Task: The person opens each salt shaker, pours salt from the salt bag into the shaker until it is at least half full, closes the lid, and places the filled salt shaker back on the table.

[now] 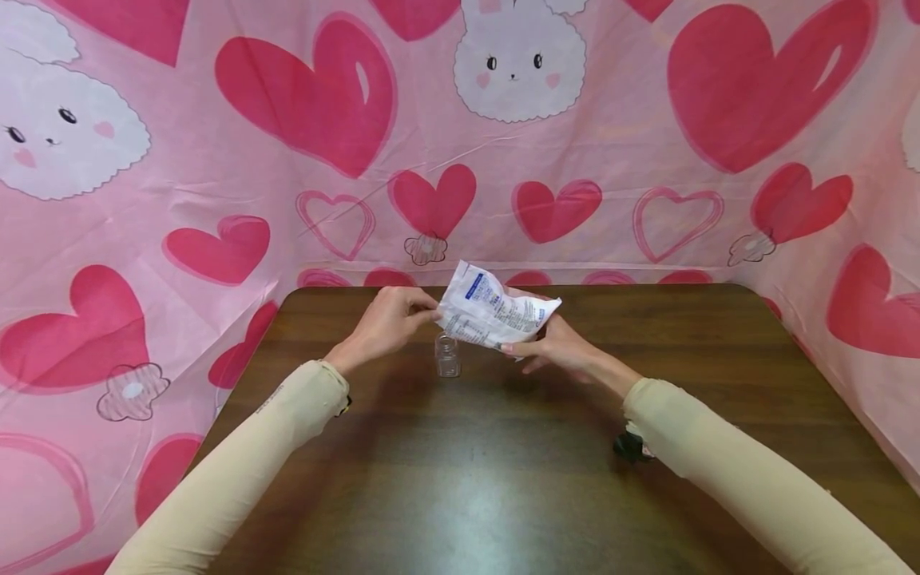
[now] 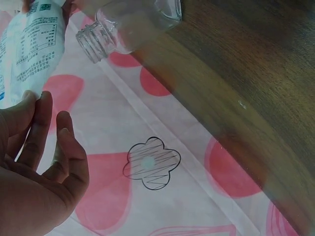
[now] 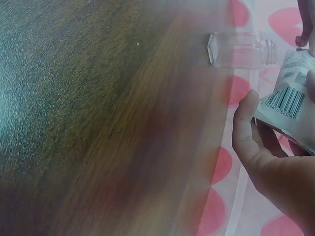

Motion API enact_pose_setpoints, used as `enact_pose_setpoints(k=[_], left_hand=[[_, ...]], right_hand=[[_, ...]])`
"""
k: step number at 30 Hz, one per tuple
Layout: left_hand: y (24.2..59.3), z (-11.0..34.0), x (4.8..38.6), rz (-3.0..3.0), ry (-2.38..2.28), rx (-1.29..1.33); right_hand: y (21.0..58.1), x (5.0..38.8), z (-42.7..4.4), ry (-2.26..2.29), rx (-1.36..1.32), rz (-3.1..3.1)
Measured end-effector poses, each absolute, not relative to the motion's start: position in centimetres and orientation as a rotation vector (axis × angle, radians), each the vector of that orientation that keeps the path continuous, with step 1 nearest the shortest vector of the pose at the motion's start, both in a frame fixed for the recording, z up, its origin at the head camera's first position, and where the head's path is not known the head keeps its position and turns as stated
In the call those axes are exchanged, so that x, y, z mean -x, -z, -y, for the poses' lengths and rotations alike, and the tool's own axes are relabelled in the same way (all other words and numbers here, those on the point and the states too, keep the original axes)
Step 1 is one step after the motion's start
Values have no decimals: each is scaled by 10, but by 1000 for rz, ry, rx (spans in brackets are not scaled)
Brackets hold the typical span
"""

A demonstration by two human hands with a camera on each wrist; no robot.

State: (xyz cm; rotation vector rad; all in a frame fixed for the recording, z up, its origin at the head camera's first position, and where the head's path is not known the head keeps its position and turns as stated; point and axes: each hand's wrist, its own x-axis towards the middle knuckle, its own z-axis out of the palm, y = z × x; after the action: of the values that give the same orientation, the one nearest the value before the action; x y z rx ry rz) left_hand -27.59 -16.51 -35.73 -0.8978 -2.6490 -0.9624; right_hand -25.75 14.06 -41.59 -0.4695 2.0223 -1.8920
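A white printed plastic packet point(image 1: 492, 311) with blue lettering is held up between both hands, tilted, just above a small clear glass bottle point(image 1: 448, 357). My left hand point(image 1: 391, 321) pinches the packet's left corner between thumb and forefinger, its other fingers loosely bent. On the other side my right hand point(image 1: 564, 347) grips the packet's right end, thumb in front and fingers behind. The bottle stands uncapped on the table, its threaded neck point(image 2: 96, 42) visible in the left wrist view. A barcode point(image 3: 285, 101) on the packet shows in the right wrist view. The packet's contents are hidden.
The brown wooden table point(image 1: 467, 455) reaches back to a pink cloth backdrop point(image 1: 611, 144) printed with hearts and rabbits. Cloth also hangs at the left and right sides. A dark wrist device point(image 1: 632, 447) sits below the right cuff.
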Motion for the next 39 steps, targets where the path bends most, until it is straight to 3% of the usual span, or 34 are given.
enact_pose_setpoints(k=[39], left_hand=[[365,169,276,2652,1003,879]], right_hand=[[410,260,-140,1839,410,-2074]])
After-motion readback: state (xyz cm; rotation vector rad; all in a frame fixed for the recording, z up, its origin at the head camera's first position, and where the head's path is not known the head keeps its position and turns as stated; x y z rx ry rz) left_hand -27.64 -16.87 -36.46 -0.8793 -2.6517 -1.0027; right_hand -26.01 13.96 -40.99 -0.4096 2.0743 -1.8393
